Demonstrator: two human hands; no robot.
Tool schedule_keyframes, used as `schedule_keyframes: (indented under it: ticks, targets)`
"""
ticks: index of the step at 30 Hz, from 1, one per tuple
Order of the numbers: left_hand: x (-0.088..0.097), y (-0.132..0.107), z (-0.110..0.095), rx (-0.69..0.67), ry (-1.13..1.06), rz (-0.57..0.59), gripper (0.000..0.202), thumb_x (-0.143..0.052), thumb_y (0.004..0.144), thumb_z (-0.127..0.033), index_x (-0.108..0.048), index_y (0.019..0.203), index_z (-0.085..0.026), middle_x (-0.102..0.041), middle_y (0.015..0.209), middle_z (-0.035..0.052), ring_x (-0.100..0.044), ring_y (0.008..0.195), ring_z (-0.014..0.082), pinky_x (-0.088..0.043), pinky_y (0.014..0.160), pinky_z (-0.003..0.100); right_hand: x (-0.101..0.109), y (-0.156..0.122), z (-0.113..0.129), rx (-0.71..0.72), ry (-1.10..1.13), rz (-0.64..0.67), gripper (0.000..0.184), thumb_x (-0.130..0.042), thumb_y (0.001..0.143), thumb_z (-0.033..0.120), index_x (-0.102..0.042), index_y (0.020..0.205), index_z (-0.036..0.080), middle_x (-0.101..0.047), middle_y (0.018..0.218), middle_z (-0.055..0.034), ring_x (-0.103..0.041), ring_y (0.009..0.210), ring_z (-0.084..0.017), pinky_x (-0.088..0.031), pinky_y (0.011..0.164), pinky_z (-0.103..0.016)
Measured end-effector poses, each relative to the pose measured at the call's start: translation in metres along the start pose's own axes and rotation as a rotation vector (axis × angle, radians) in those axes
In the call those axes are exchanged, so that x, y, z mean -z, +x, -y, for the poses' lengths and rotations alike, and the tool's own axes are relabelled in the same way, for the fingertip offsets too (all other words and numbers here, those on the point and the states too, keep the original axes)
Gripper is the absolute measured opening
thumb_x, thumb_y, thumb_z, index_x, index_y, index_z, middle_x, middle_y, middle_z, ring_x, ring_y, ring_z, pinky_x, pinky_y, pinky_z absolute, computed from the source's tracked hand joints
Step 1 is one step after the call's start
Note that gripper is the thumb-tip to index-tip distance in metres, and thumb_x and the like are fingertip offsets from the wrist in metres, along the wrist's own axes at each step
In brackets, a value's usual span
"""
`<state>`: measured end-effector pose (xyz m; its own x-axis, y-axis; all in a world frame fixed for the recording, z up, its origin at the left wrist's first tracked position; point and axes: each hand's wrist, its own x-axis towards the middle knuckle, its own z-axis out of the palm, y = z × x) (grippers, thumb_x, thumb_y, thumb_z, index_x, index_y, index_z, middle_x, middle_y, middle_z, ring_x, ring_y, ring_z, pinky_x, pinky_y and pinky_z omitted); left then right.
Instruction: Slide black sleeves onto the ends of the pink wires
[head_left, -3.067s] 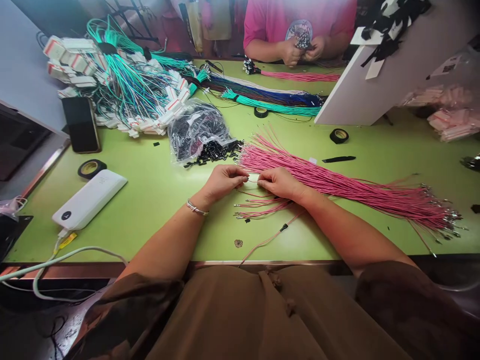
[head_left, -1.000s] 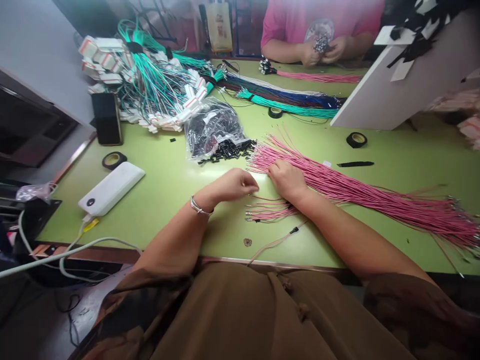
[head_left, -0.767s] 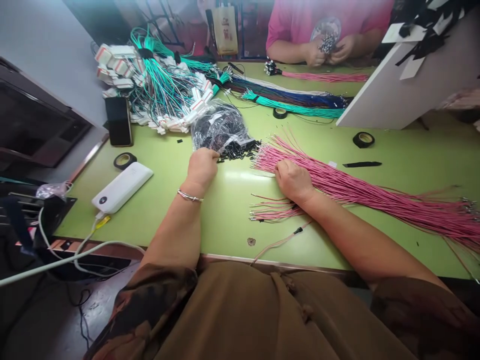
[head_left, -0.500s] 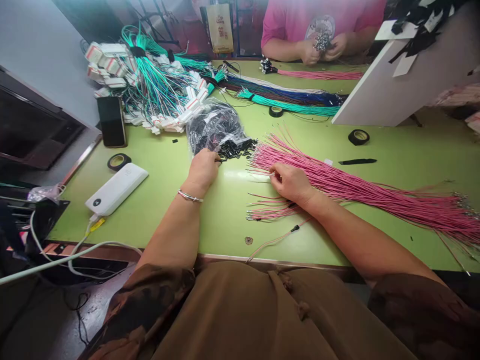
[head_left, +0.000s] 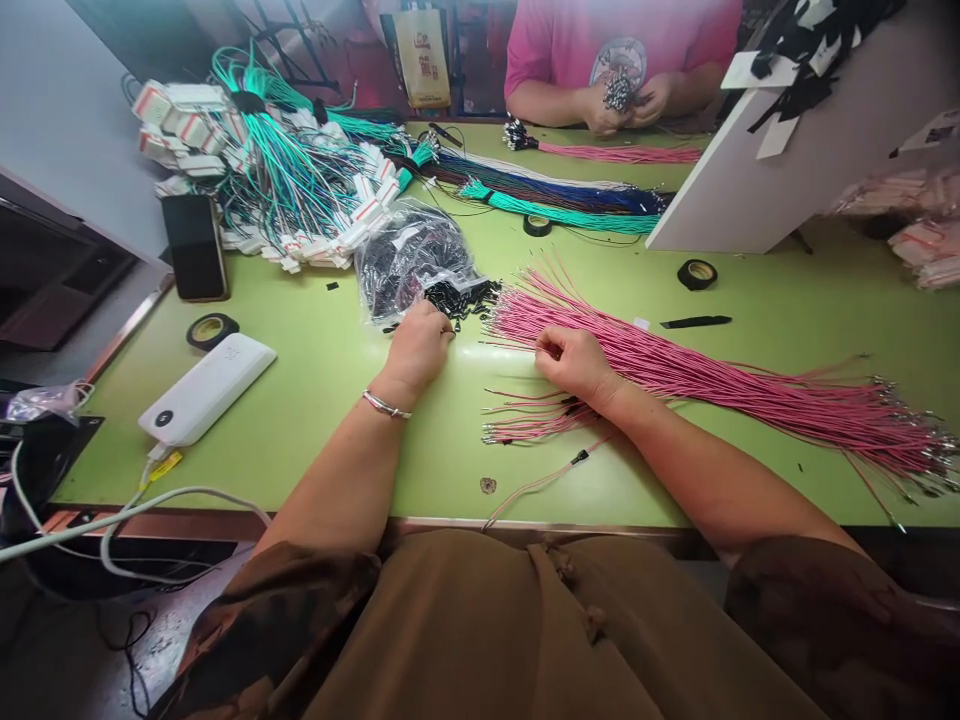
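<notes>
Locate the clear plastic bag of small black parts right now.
In the head view, the clear plastic bag lies left of centre on the green tabletop, just beyond the left hand and left of the long pink wire bundle.

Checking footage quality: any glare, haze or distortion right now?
In the head view, glare whitens the green tabletop between the left hand and right hand; haze veils the co-worker's pink shirt; wide-angle distortion seems to stretch the right sleeve.

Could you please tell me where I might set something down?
Bare table shows between the power bank and left hand, and between the panel and pink wires, right of a tape roll. It's crowded around the bag.
</notes>
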<state>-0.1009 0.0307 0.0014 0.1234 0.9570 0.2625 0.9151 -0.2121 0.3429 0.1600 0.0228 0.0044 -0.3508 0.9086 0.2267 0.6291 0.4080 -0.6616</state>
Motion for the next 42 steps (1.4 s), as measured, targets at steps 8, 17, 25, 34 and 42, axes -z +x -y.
schedule_keyframes:
  ticks: [8,17,25,34,42]
  targets:
    - [-0.001,-0.010,-0.041,0.218,-0.824,0.012,0.005,-0.062,0.079,-0.019,-0.063,0.083,-0.015,-0.067,0.074,0.0051,-0.061,0.068,0.0158,-0.050,0.067,0.031,-0.002,0.004,-0.005,-0.067,0.256,-0.034,0.024,-0.060,0.077,0.034,-0.069,0.069,0.014,-0.062,0.063,-0.0014,-0.050,0.059,-0.011,-0.039,0.060,-0.025]
    - [-0.016,-0.014,-0.051,0.530,-1.481,0.181,0.029,-0.086,0.060,-0.025,-0.071,0.080,-0.010,-0.069,0.069,0.0048,-0.061,0.060,0.0088,-0.048,0.060,0.021,-0.001,0.000,-0.006,-0.057,0.231,-0.004,0.024,-0.060,0.078,0.032,-0.073,0.072,0.014,-0.059,0.060,-0.0002,-0.048,0.057,-0.011,-0.036,0.057,-0.024]
    - [-0.013,-0.015,-0.049,0.417,-1.295,0.224,0.028,-0.084,0.063,-0.032,-0.073,0.079,-0.012,-0.069,0.067,0.0043,-0.058,0.056,0.0091,-0.047,0.057,0.023,0.002,0.001,-0.007,-0.008,0.188,0.054,0.029,-0.058,0.082,0.036,-0.073,0.071,0.014,-0.057,0.059,0.0007,-0.047,0.058,-0.010,-0.036,0.058,-0.023]
    - [-0.023,-0.020,-0.063,0.124,-0.937,0.190,0.011,-0.071,0.070,-0.021,-0.075,0.078,-0.017,-0.074,0.079,0.0036,-0.065,0.074,0.0156,-0.051,0.077,0.029,0.004,0.003,-0.009,0.050,0.136,0.214,0.028,-0.060,0.083,0.037,-0.075,0.076,0.015,-0.061,0.061,0.0006,-0.049,0.058,-0.010,-0.033,0.058,-0.023]
    - [-0.026,-0.025,-0.078,0.085,-0.870,0.194,0.019,-0.075,0.071,-0.027,-0.058,0.073,-0.019,-0.063,0.059,-0.0029,-0.057,0.054,0.0107,-0.043,0.055,0.023,0.011,0.007,-0.004,-0.096,0.284,0.200,0.039,-0.055,0.084,0.045,-0.073,0.076,0.011,-0.058,0.059,-0.0008,-0.045,0.054,-0.010,-0.033,0.053,-0.023]
